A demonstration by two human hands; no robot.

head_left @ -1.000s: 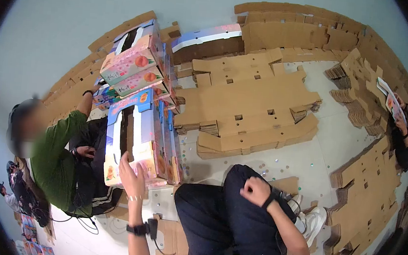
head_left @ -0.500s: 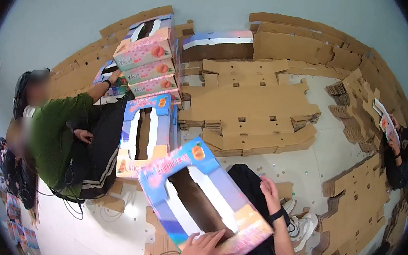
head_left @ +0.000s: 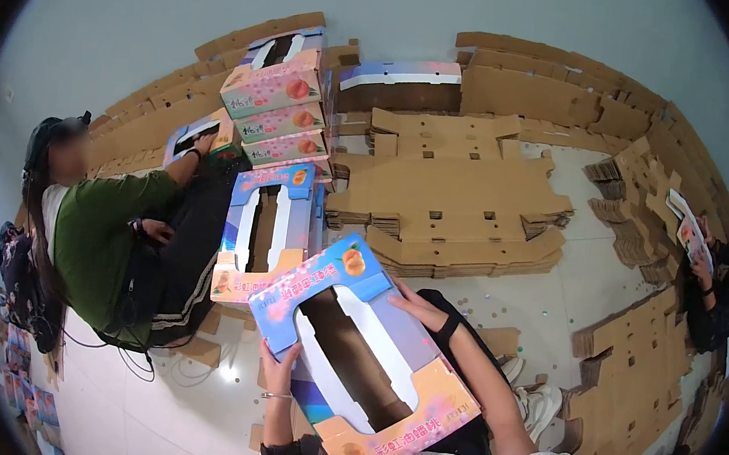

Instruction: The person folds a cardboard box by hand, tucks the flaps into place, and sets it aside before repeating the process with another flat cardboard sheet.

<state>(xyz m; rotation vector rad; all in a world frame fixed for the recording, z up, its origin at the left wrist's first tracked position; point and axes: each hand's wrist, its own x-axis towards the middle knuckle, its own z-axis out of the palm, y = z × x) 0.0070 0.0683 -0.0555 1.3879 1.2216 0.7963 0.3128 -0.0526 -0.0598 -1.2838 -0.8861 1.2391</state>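
Note:
A printed fruit box [head_left: 440,407] with a long cut-out in its top lies tilted over my lap. My left hand [head_left: 279,366] holds its left side, thumb on the edge and the other fingers largely hidden. On the opposite side, my right hand [head_left: 418,306] grips the upper right edge, with a dark band on the wrist. Just beyond the held box's upper left corner stands a similar printed box [head_left: 236,208], its opening facing up.
Several printed boxes [head_left: 277,90] are stacked behind. Flat cardboard piles [head_left: 455,179] lie ahead, with more cardboard [head_left: 639,364] at right. A person in green [head_left: 105,222] sits at left, touching a box. Another person [head_left: 716,276] holds a printed piece at far right.
My left hand has moved from the box's lower front to its left side. My right hand, formerly raised off the box, now grips its right edge. The box's near end has swung slightly.

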